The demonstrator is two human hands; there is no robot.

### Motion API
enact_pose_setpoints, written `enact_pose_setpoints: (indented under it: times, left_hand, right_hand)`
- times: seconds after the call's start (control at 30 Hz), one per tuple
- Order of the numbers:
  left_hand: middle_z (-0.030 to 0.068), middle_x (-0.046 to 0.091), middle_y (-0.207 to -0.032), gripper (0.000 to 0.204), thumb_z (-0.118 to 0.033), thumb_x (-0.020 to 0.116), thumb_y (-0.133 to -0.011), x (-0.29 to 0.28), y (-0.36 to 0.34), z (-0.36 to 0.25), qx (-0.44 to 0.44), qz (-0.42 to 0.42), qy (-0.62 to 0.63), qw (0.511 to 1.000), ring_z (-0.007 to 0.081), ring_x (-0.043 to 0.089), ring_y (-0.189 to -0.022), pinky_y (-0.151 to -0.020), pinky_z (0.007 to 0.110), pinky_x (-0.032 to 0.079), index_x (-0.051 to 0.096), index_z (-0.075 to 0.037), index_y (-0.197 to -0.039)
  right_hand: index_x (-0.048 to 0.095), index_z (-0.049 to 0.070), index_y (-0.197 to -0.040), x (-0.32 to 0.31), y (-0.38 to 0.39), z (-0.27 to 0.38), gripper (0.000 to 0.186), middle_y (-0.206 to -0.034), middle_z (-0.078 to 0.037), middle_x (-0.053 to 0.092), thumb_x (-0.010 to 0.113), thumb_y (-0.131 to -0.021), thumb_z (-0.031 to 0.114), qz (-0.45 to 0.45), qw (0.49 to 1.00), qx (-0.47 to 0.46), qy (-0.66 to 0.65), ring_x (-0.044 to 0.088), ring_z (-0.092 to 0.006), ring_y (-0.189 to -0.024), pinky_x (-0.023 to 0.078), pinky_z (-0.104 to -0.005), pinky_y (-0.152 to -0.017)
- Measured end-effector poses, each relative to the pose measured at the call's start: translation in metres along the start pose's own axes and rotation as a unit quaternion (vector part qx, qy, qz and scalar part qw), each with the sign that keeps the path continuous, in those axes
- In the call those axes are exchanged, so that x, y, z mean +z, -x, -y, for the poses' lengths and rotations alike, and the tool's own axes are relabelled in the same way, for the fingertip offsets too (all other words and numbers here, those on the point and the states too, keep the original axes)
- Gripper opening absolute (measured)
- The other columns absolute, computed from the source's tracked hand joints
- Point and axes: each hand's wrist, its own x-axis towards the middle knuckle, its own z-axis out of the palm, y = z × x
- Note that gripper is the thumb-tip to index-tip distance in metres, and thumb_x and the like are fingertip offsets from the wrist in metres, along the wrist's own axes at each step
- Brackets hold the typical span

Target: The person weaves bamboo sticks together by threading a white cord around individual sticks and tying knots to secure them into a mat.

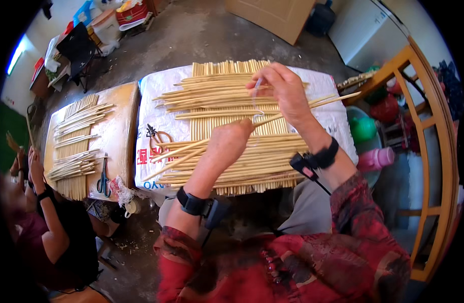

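My left hand grips a few long pale sticks that slant up to the right, its fingers curled round them. My right hand is raised above them, fingertips closed on a thin clear strand that hangs down to the sticks. Beneath both hands, loose rows of sticks lie across a band of upright sticks on a white woven-sack cover. Scissors with dark blades lie left of my left hand, partly under stick ends.
At left, another table holds sticks and blue-handled scissors; a co-worker sits beside it with raised hands. At right stand a wooden frame, a basin with a pink jug, and green and red items. A cardboard sheet stands behind.
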Motion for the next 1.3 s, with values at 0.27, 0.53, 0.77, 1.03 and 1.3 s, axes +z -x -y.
enact_pose_setpoints:
  times: [0.27, 0.53, 0.77, 1.03, 1.3]
  left_hand:
    - [0.0164, 0.061, -0.071, 0.009, -0.01, 0.05, -0.082, 0.009, -0.001, 0.037, -0.039, 0.078, -0.053, 0.995, 0.0369, 0.06, -0.072, -0.061, 0.046, 0.046, 0.056, -0.003, -0.081]
    - [0.0202, 0.06, -0.075, 0.027, -0.027, 0.045, -0.09, 0.014, -0.013, 0.038, -0.071, 0.093, -0.009, 0.993, 0.0387, 0.058, -0.077, -0.066, 0.047, 0.045, 0.057, -0.003, -0.082]
    - [0.0207, 0.06, -0.076, 0.032, -0.031, 0.046, -0.09, 0.02, -0.027, 0.048, -0.062, 0.097, -0.01, 0.993, 0.0392, 0.057, -0.077, -0.068, 0.047, 0.044, 0.058, -0.002, -0.082]
    - [0.0216, 0.059, -0.073, 0.03, -0.028, 0.049, -0.089, 0.024, -0.035, 0.048, -0.059, 0.126, 0.0, 0.99, 0.0393, 0.057, -0.073, -0.064, 0.046, 0.044, 0.061, -0.001, -0.081]
    - [0.0217, 0.059, -0.072, 0.032, -0.029, 0.048, -0.089, 0.042, -0.033, 0.064, -0.04, 0.135, 0.015, 0.99, 0.0394, 0.057, -0.073, -0.064, 0.047, 0.044, 0.06, -0.002, -0.078]
  right_hand:
    - [0.054, 0.003, -0.088, -0.054, -0.056, 0.085, 0.017, -0.06, 0.001, 0.045, 0.049, -0.09, 0.019, 0.022, 0.988, -0.017, -0.154, 0.04, -0.0068, -0.045, 0.034, -0.0213, -0.04]
    - [0.059, 0.002, -0.086, -0.059, -0.039, 0.044, 0.016, -0.059, 0.004, 0.042, 0.055, -0.087, 0.018, -0.008, 0.987, 0.101, 0.122, 0.038, -0.0031, -0.046, 0.028, -0.016, -0.036]
    - [0.061, 0.002, -0.101, -0.04, -0.02, -0.016, 0.021, -0.067, 0.0, 0.052, 0.058, -0.087, 0.018, 0.18, 0.946, 0.212, 0.165, 0.047, -0.0059, -0.054, 0.041, -0.0193, -0.048]
    - [0.063, 0.004, -0.103, -0.039, -0.012, -0.06, 0.026, -0.083, -0.012, 0.059, 0.061, -0.081, 0.018, 0.29, 0.846, 0.04, 0.446, 0.057, -0.0236, -0.083, 0.045, -0.0333, -0.074]
    - [0.064, 0.006, -0.084, -0.043, -0.009, -0.085, 0.014, -0.076, -0.009, 0.058, 0.062, -0.078, 0.018, 0.287, 0.839, -0.003, 0.462, 0.057, -0.0264, -0.074, 0.046, -0.0342, -0.067]
